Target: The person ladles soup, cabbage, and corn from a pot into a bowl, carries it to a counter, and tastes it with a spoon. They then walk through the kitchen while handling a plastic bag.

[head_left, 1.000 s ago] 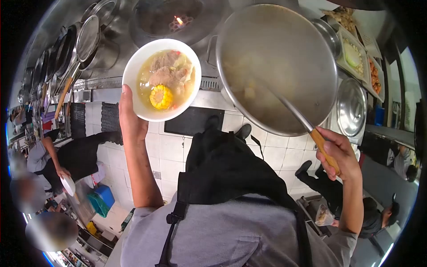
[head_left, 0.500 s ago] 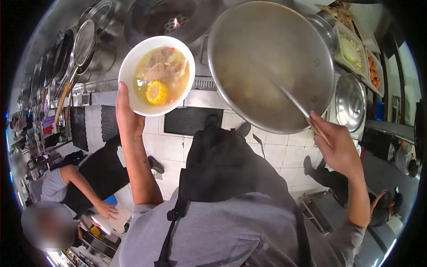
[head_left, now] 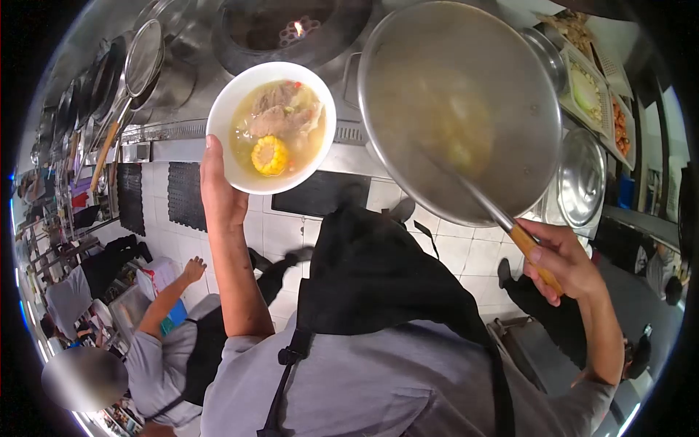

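My left hand (head_left: pixel 224 193) grips the rim and side of a white bowl (head_left: pixel 220 109), holding it nearly level beside the pot. In the bowl are broth, chunks of meat (head_left: pixel 275 120) and a piece of corn cob (head_left: pixel 269 156). My right hand (head_left: pixel 557 256) is closed round the wooden handle of a ladle (head_left: pixel 502 216). Its metal shaft slants down into a large steel pot (head_left: pixel 539 80), and its head is hidden in the steamy broth. Yellowish pieces show faintly in the liquid.
A burner with a small flame (head_left: pixel 298 30) lies behind the bowl. Strainers (head_left: pixel 143 58) hang at left. A metal lid (head_left: pixel 581 178) and food baskets (head_left: pixel 588 91) stand right of the pot. A co-worker (head_left: pixel 171 357) is at lower left, another person (head_left: pixel 542 317) at right.
The ladle's handle has come nearer to me and more of its wood shows. Bowl and pot appear slightly further right in view. The co-worker at left has moved to the right.
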Motion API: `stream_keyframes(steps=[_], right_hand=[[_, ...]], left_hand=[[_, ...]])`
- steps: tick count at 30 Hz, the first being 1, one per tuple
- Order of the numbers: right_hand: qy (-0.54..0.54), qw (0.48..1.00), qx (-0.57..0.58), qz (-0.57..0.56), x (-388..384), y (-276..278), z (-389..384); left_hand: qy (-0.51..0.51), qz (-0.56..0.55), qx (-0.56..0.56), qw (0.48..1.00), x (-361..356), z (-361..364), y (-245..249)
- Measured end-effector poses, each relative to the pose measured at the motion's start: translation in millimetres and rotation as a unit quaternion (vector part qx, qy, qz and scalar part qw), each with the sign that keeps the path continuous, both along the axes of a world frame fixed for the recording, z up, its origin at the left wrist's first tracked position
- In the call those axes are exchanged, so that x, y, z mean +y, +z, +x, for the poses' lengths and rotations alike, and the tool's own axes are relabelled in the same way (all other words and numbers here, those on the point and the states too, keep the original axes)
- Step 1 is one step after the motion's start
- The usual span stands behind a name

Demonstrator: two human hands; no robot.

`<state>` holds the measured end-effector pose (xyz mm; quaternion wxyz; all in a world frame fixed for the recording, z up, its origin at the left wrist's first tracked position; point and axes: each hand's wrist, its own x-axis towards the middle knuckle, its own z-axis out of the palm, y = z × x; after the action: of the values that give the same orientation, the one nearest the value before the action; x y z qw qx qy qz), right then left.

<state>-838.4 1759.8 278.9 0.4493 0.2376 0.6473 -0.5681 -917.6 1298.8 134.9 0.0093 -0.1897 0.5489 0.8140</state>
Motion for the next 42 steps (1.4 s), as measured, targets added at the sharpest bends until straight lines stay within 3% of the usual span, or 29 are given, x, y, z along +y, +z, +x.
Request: stream_keyframes(steps=[9, 15, 24, 28, 33, 39, 42], right_hand=[[-0.117, 0.986, 0.029, -0.116, 24, -13, 44], [-0.171, 0.965, -0.043, -0.192, 6, -9, 45], [-0.177, 0.961, -0.051, -0.208, 4, 0, 53], [-0.078, 0.993, 0.040, -0.073, 7, 7, 58], [0.001, 0.983, 0.132, 0.131, -1, 8, 67], [-0.031, 0.977, 0.126, 0.171, -2, 18, 70], [0.036, 0.949, 0.229, 0.215, 9, 3, 82]], left_hand=[[0.013, -0.009, -0.015, 1.000, 1, -8, 5], [0.021, -0.018, -0.029, 0.999, 11, -12, 12], [0.001, -0.005, -0.010, 1.000, 10, -11, 8], [0.000, 0.014, -0.007, 1.000, 8, -13, 4], [-0.002, 0.011, 0.004, 1.000, 10, -13, 8], [-0.003, 0.007, 0.003, 1.000, 8, -14, 9], [0.001, 0.004, 0.002, 1.000, 9, -14, 11]])
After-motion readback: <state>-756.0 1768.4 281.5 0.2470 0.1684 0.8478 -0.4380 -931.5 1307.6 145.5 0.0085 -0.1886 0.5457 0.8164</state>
